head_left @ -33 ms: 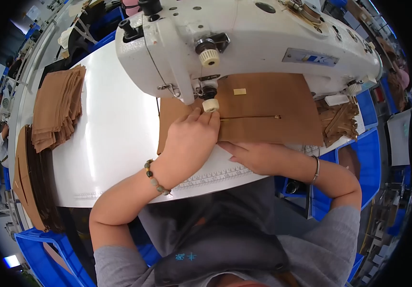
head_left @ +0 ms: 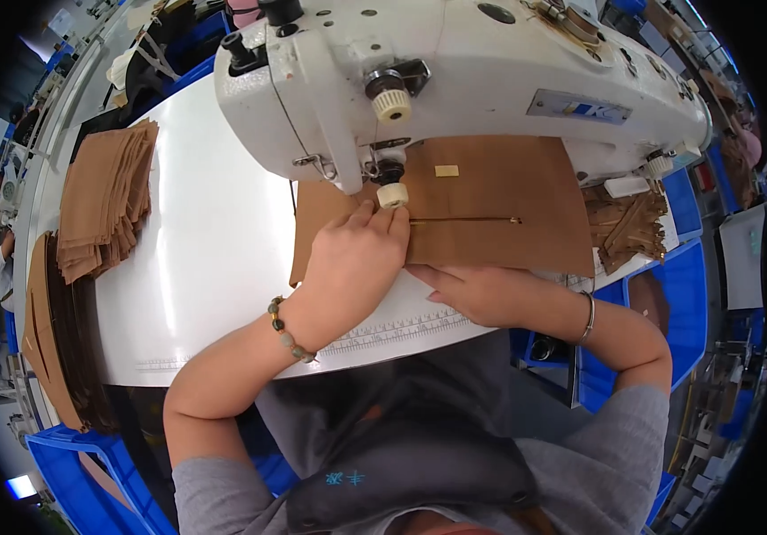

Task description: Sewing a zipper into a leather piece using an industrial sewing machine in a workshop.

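Note:
A flat brown panel point(head_left: 499, 178) lies under the white sewing machine point(head_left: 481, 80). It carries a small cream rectangle point(head_left: 447, 171) and a thin, zip-like dark line point(head_left: 463, 220) with a small metallic end. My left hand point(head_left: 356, 259) rests palm down on the panel, fingers lying close together with tips right by the cream knob point(head_left: 392, 196) near the needle; the needle point is hidden. Along the panel's front edge is my right hand point(head_left: 486, 294), fingers pointing left and thumb apart. Some of its fingers are hidden, perhaps under the panel.
A stack of brown pieces point(head_left: 107, 196) lies on the white table point(head_left: 196, 267) at left, with larger brown panels point(head_left: 53, 330) beside it. More brown pieces point(head_left: 628, 227) sit at right. Blue bins point(head_left: 89, 481) stand low on both sides. A ruler strip point(head_left: 401, 330) runs along the front edge.
The brown panel has slid very slightly to the left under the machine. Both hands stay in almost the same place.

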